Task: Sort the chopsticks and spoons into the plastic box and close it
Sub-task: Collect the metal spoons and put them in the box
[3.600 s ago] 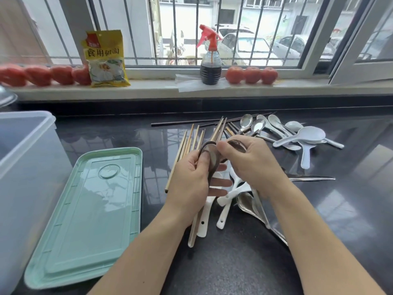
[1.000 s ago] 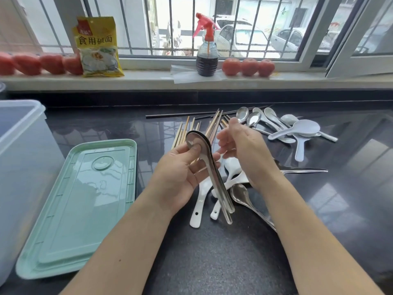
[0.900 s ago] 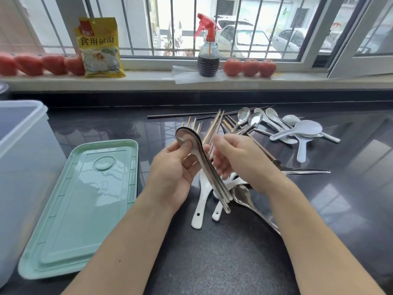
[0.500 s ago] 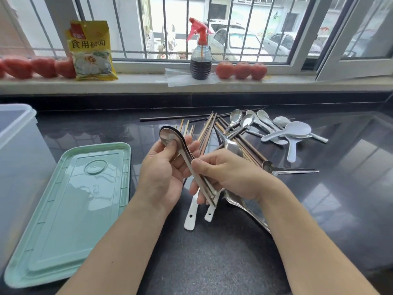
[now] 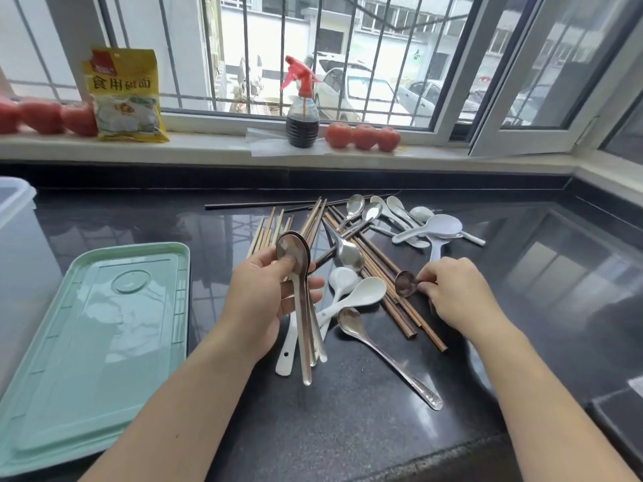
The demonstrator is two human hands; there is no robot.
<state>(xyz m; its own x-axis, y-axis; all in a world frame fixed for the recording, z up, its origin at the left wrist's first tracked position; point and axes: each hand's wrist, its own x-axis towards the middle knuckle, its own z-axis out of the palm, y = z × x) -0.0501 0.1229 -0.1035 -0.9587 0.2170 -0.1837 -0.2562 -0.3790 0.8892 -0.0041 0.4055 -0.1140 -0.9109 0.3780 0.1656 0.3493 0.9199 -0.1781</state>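
Meanwhile left hand [image 5: 264,293] grips stacked spoons [image 5: 294,259] — right hand [image 5: 452,293] pinches another spoon [image 5: 405,284].

bare counter [image 5: 348,429] near the body, lid [image 5: 94,342] left, cutlery pile [image 5: 365,245] ahead

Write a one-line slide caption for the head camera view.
Left hand holds stacked metal spoons; right hand pinches another metal spoon beside chopsticks on the black counter.

We stand at a glossy black worktop [image 5: 348,429] under a pale windowsill [image 5: 208,151], where a barred window [image 5: 264,53] lets in daylight and shows parked cars [image 5: 355,92] outside.
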